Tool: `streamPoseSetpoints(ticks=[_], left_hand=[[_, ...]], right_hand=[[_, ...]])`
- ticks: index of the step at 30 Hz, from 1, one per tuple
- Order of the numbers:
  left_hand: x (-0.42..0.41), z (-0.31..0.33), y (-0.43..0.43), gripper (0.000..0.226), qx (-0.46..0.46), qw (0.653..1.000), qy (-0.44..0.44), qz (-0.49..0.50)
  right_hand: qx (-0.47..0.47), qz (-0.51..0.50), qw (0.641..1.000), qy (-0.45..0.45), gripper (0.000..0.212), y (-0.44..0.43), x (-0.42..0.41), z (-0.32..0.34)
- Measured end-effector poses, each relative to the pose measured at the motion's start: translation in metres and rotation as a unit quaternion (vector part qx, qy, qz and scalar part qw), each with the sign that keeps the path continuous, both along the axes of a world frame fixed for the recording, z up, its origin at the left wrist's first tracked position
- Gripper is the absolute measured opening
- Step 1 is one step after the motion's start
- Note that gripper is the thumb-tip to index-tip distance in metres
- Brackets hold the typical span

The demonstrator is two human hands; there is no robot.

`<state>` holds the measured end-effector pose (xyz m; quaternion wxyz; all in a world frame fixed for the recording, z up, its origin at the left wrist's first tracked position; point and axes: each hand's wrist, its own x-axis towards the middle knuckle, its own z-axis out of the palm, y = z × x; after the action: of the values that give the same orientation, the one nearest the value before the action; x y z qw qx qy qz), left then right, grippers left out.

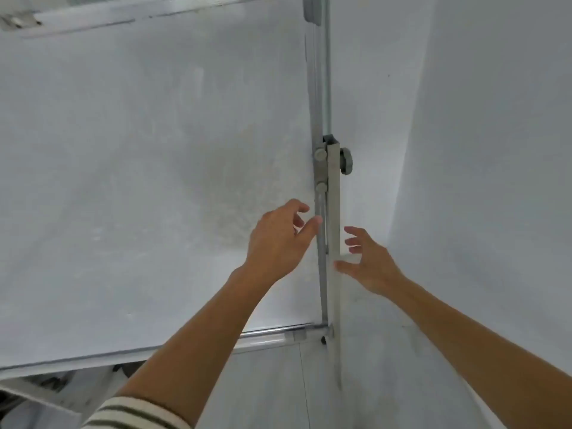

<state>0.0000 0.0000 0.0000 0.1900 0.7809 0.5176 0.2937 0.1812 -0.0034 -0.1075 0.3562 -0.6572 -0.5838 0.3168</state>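
A large whiteboard fills the left and middle of the head view, mounted on a grey metal stand post along its right edge. A round grey knob sticks out of the post's right side, above two grey bolt caps. My left hand is raised just left of the post, fingers loosely curved, its thumb tip touching the board's frame. My right hand hovers just right of the post with fingers spread and relaxed, its thumb near the post. Neither hand holds anything.
A white wall stands close behind and to the right of the stand. The board's lower tray rail runs along its bottom edge. Pale floor shows below, and dark clutter lies at the lower left.
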Motion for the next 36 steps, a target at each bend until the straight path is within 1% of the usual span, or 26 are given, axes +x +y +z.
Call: streamPoseSetpoints(ticks=[2, 4, 7, 10, 12, 15, 18, 20, 22, 26, 30, 36], left_hand=[[0.018, 0.001, 0.018, 0.045, -0.003, 0.999, 0.034, 0.028], [0.031, 0.000, 0.032, 0.045, 0.002, 0.997, 0.061, 0.048], [0.044, -0.002, 0.052, 0.038, 0.007, 0.995, 0.068, 0.074], [0.049, -0.004, 0.065, 0.035, 0.022, 0.993, 0.083, 0.087], [0.047, -0.007, 0.068, 0.034, 0.033, 0.992, 0.085, 0.082], [0.040, -0.013, 0.061, 0.030, 0.041, 0.996, 0.061, 0.049], [0.029, -0.015, 0.043, 0.028, 0.035, 0.999, 0.027, 0.010], [0.021, -0.016, 0.025, 0.030, 0.031, 0.999, 0.012, -0.014], [0.011, -0.017, 0.001, 0.028, 0.031, 0.999, 0.010, -0.041], [-0.009, -0.019, -0.050, 0.024, 0.044, 0.996, 0.012, -0.079], [-0.028, -0.021, -0.102, 0.025, 0.053, 0.995, 0.014, -0.088], [-0.052, -0.020, -0.168, 0.027, 0.070, 0.993, 0.032, -0.087]], right_hand=[[-0.021, 0.031, 0.999, 0.000, 0.084, 0.022, 0.000, 0.001], [-0.045, 0.047, 0.998, 0.001, 0.084, 0.042, -0.004, -0.003], [-0.069, 0.042, 0.997, -0.002, 0.067, 0.066, -0.007, -0.013], [-0.062, 0.034, 0.997, -0.033, 0.047, 0.072, -0.010, -0.019], [-0.054, 0.028, 0.998, -0.034, 0.039, 0.068, -0.012, -0.023], [-0.045, 0.016, 0.998, -0.039, 0.032, 0.054, -0.017, -0.023], [-0.040, -0.004, 0.998, -0.041, 0.030, 0.032, -0.024, -0.024], [-0.040, -0.021, 0.998, -0.041, 0.035, 0.009, -0.032, -0.026], [-0.040, -0.045, 0.998, -0.036, 0.040, -0.020, -0.043, -0.027], [-0.041, -0.069, 0.997, -0.023, 0.043, -0.078, -0.066, -0.028], [-0.053, -0.079, 0.995, -0.025, 0.053, -0.134, -0.086, -0.026], [-0.050, -0.069, 0.996, -0.033, 0.048, -0.203, -0.110, -0.027]])
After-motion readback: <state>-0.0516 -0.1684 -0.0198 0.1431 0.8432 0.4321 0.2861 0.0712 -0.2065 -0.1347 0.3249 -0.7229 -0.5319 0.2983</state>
